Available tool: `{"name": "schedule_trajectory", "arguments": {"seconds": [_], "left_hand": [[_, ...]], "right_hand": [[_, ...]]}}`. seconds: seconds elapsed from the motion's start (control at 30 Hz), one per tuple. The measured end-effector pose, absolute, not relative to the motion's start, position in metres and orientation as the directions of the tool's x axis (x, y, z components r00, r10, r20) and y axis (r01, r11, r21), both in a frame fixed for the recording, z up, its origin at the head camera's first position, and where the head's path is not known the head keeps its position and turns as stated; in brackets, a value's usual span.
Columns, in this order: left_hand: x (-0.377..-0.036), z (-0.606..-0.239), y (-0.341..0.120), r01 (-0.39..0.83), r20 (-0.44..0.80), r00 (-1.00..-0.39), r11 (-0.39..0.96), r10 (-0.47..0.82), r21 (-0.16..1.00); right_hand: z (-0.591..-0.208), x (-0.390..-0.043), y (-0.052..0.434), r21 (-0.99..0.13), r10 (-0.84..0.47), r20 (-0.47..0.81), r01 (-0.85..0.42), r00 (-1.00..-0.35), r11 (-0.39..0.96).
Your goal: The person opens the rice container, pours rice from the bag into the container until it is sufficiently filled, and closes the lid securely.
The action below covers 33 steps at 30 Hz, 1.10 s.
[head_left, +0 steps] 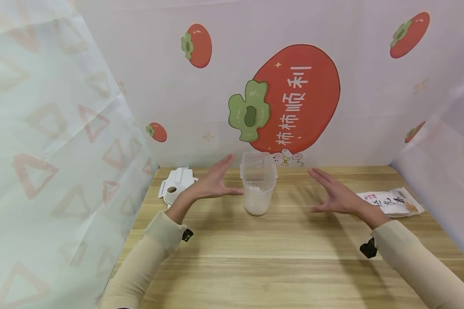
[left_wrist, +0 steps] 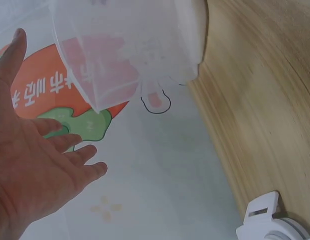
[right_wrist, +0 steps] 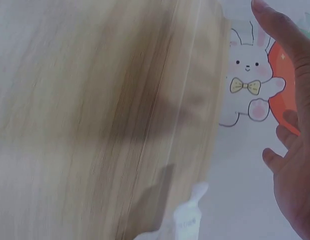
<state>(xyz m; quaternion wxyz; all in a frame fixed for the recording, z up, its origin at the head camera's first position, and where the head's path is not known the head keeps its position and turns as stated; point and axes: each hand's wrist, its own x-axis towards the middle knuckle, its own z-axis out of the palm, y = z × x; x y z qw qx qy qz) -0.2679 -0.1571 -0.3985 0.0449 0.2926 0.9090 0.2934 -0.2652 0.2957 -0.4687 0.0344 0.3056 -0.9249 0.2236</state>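
Container [head_left: 258, 184], clear plastic, standing near desk [head_left: 278, 257] back edge; left hand [head_left: 212, 182] and right hand [head_left: 338, 195] flanking it, fingers spread, gripping nothing.

Both forearms extend forward from the lower corners of the head view, each in a cream-coloured sleeve reaching to the wrist. A small black device sits on the underside of each wrist.

Left hand [head_left: 212, 182]: open, palm turned inward toward the midline, fingers straight and close together, pointing up and forward; thumb stretched out toward the centre. Holds nothing. In the left wrist view the fingers [left_wrist: 69, 142] appear spread and relaxed.

Right hand [head_left: 334, 195]: open, palm facing inward and slightly down, fingers straight, thumb lowered. Holds nothing.

The hands stand well apart, palms roughly facing each other.
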Motion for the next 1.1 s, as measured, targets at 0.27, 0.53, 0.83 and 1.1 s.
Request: {"name": "schedule_trajectory", "arguments": {"seconds": [0.27,0.53,0.83,1.1], "left_hand": [[-0.266,-0.402,-0.143,0.483,0.072,-0.832,0.655,0.549,0.581],[-0.267,-0.404,-0.131,0.452,0.049,-0.838,0.641,0.544,0.62],[-0.276,-0.412,-0.122,0.465,0.048,-0.826,0.631,0.561,0.621],[-0.278,-0.415,-0.114,0.432,0.007,-0.826,0.623,0.564,0.652]], "right_hand": [[-0.467,-0.261,0.321,-0.363,-0.559,0.247,-0.611,-0.791,0.704],[-0.469,-0.26,0.341,-0.334,-0.54,0.258,-0.598,-0.801,0.729],[-0.469,-0.258,0.362,-0.326,-0.531,0.277,-0.598,-0.801,0.732],[-0.464,-0.254,0.383,-0.327,-0.55,0.285,-0.619,-0.785,0.714]]}}
